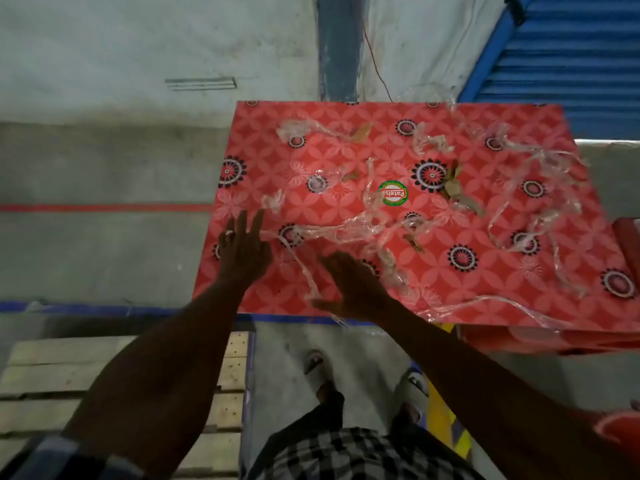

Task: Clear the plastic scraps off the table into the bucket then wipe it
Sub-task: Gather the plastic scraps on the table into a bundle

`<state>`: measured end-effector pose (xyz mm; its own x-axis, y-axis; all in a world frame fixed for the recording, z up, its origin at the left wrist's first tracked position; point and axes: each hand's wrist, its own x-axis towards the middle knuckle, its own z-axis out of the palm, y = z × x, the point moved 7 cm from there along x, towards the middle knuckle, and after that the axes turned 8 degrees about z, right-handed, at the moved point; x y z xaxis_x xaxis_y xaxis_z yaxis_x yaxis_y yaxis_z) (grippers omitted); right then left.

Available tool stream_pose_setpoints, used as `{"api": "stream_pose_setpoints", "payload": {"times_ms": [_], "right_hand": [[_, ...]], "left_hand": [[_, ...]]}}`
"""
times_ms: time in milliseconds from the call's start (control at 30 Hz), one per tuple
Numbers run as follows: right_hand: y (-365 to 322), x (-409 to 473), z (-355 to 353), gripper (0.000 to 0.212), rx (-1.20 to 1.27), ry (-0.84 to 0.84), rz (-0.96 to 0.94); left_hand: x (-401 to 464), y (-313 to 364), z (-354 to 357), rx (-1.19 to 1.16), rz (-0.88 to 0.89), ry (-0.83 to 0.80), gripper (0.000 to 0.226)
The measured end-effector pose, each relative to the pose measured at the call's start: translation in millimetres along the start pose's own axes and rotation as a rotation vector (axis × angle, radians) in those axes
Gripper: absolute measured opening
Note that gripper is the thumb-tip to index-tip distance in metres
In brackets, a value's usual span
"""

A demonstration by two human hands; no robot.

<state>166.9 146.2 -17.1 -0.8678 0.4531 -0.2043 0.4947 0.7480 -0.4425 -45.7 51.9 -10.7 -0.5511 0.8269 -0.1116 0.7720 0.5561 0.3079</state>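
A red patterned table (263, 140) fills the middle right. Clear plastic scraps (360, 230) and strips lie scattered over it, with a few brown bits (453, 190) near the centre. My left hand (244, 251) lies flat near the table's left front, fingers spread, holding nothing. My right hand (349, 285) is flat on the front part of the table, touching a long clear strip (301, 268) that runs between both hands. No bucket is clearly in view.
A wooden pallet (52, 382) lies on the floor at the lower left. A blue shutter (571, 57) stands at the back right. A red object (628, 233) sits at the table's right edge. My feet in sandals (412, 386) stand in front of the table.
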Motion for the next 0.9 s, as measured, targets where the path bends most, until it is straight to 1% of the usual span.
{"api": "stream_pose_setpoints", "payload": {"times_ms": [67,100,167,233,300,333,367,400,467,533,567,633,700,767,833,900], "right_hand": [[-3,-1,8,0.102,-0.026,-0.003,-0.016],[0,-3,16,0.099,-0.009,-0.031,-0.007],[2,-7,23,0.086,0.004,-0.063,0.014],[1,-7,23,0.068,0.038,-0.042,0.057],[3,-4,21,0.038,0.131,-0.021,0.128],[2,-3,18,0.023,0.191,-0.004,0.156],[0,-3,12,0.014,0.264,0.024,0.163],[-1,-2,7,0.015,0.337,0.061,0.165],[2,-2,1,0.017,0.451,0.106,0.189],[7,-3,2,0.015,0.531,0.138,0.261],[8,-3,0,0.014,0.587,0.152,0.298],[7,-3,-8,0.013,0.691,0.183,0.314],[1,-2,-16,0.007,0.767,0.183,0.287],[-5,-1,-22,0.011,0.804,0.187,0.267],[-7,-1,-27,0.018,0.804,0.220,0.281],[-3,-3,-29,0.016,0.863,0.227,0.301]], "left_hand": [[-3,-17,10,0.016,-0.086,-0.078,0.066],[-5,-24,17,0.024,-0.092,-0.087,0.060],[-11,-28,26,0.005,-0.090,-0.066,0.046],[-16,-29,27,-0.025,-0.095,-0.012,0.037],[-19,-30,31,-0.072,-0.080,0.033,0.033],[-22,-31,32,-0.120,-0.092,0.040,0.034],[-23,-30,33,-0.198,-0.112,0.061,0.039],[-24,-30,33,-0.305,-0.157,0.100,0.042],[-29,-26,29,-0.552,-0.305,0.225,0.038],[-38,-14,26,-0.801,-0.467,0.333,0.032],[-41,-5,26,-0.902,-0.508,0.360,0.034],[-44,19,28,-1.051,-0.510,0.334,0.041],[-48,44,35,-1.213,-0.580,0.258,0.036],[-53,75,44,-1.385,-0.611,0.199,0.028],[-60,103,49,-1.536,-0.593,0.167,0.034],[-66,124,51,-1.693,-0.584,0.148,0.043]]}}
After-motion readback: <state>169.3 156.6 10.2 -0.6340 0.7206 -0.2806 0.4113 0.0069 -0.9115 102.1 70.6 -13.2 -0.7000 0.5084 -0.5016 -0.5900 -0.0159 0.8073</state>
